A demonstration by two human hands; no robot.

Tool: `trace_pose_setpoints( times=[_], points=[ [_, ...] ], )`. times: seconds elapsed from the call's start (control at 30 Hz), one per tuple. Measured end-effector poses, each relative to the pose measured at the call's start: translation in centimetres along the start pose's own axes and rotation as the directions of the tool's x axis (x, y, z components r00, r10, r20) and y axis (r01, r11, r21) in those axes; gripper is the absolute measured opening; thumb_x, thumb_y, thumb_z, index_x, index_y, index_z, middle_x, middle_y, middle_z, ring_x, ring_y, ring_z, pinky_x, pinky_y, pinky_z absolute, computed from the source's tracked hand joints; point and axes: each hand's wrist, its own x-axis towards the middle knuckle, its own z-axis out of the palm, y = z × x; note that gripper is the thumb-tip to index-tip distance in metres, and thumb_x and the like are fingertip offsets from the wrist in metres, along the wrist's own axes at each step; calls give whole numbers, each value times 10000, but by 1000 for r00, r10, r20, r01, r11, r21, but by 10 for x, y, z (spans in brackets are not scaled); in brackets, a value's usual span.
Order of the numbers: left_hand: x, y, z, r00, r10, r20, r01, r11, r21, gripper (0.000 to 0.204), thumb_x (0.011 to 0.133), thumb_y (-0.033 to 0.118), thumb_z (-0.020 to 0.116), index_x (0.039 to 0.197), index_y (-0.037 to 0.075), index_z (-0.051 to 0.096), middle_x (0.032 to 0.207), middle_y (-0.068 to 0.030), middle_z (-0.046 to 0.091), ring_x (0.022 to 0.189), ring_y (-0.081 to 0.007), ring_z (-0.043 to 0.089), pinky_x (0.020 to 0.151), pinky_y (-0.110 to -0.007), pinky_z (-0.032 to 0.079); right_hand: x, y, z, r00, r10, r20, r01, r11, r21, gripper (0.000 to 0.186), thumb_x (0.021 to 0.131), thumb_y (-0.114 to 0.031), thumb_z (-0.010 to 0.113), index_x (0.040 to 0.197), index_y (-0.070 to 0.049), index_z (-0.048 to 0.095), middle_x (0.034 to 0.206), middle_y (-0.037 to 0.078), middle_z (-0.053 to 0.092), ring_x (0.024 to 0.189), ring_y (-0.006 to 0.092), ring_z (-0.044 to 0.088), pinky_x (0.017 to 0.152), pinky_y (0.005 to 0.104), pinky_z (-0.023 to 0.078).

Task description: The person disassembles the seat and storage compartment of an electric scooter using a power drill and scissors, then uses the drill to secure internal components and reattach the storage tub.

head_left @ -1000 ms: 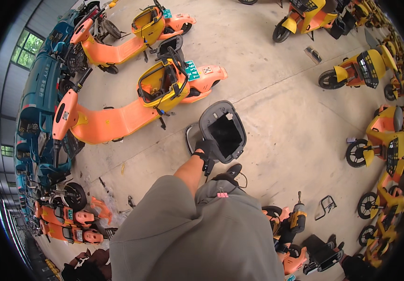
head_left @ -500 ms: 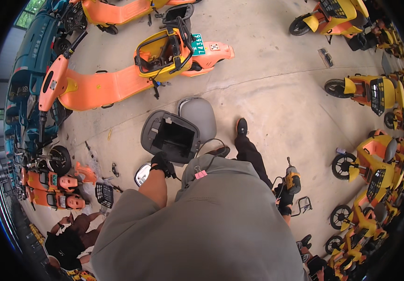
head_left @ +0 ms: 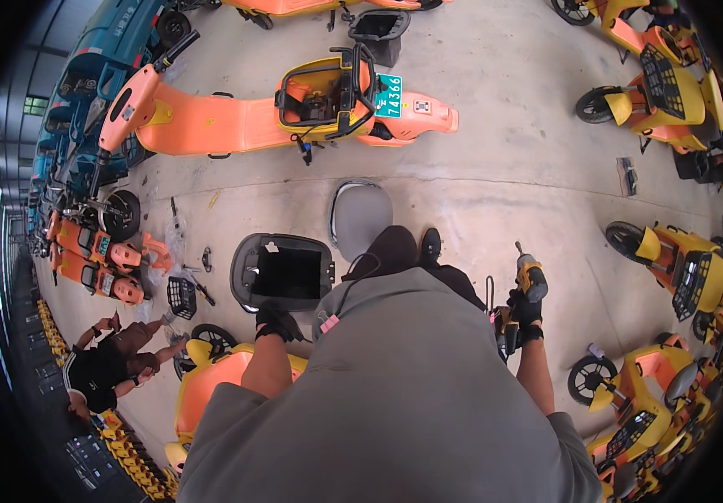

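Forearms apart, drill in right hand

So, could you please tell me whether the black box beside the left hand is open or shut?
Open: the black box has nothing covering its top, and its dark interior shows inside the rim.

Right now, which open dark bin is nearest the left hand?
The bin ahead of the left hand; another bin sits beyond the green-plated orange scooter.

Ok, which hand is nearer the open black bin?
Left: the left hand is by the near edge of the black bin; the right hand, holding the drill, is well to its right.
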Motion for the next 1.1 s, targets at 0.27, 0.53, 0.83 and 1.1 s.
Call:
trace_pose_setpoints(
  times=[0.27, 0.53, 0.83, 1.1],
  points=[
    [-37, -43, 13, 995, -9, 103, 84, 647, -758, 139, 796, 247, 434, 752, 143, 515, 698, -43, 489, 649, -187, 465, 606, -301, 387, 71, -46, 12, 986, -20, 168, 67, 958, -279, 277, 727, -29, 580, 987, -90, 505, 643, 3, 481, 516, 130, 502, 443, 261, 406],
    [-36, 3, -14, 977, -165, -133, 24, 710, -704, 162, 775, 210, 510, 674, 83, 515, 562, -84, 475, 497, -218, 452, 480, -325, 368, 94, -36, 19, 966, -7, 258, 94, 941, -325, 227, 723, -41, 596, 933, -72, 516, 648, 7, 505, 544, 138, 510, 472, 276, 414],
    [57, 25, -108, 922, 257, -289, -143, 921, 362, 337, 681, 155, 603, 1012, 98, 571, 912, -155, 607, 857, -303, 583, 715, -374, 468, 67, -9, -14, 995, -44, 91, 67, 963, -260, 138, 713, -142, 639, 724, -64, 525, 584, 14, 519, 512, 141, 495, 460, 296, 396],
    [11, 170, -25, 924, 47, -379, -173, 936, -307, 259, 754, 207, 591, 937, 24, 602, 805, -102, 619, 673, -212, 579, 564, -314, 454, 39, 30, -24, 999, 28, -27, -30, 997, -67, 274, 713, -15, 578, 967, -90, 511, 660, 9, 497, 504, 143, 509, 440, 275, 414]
  ],
)
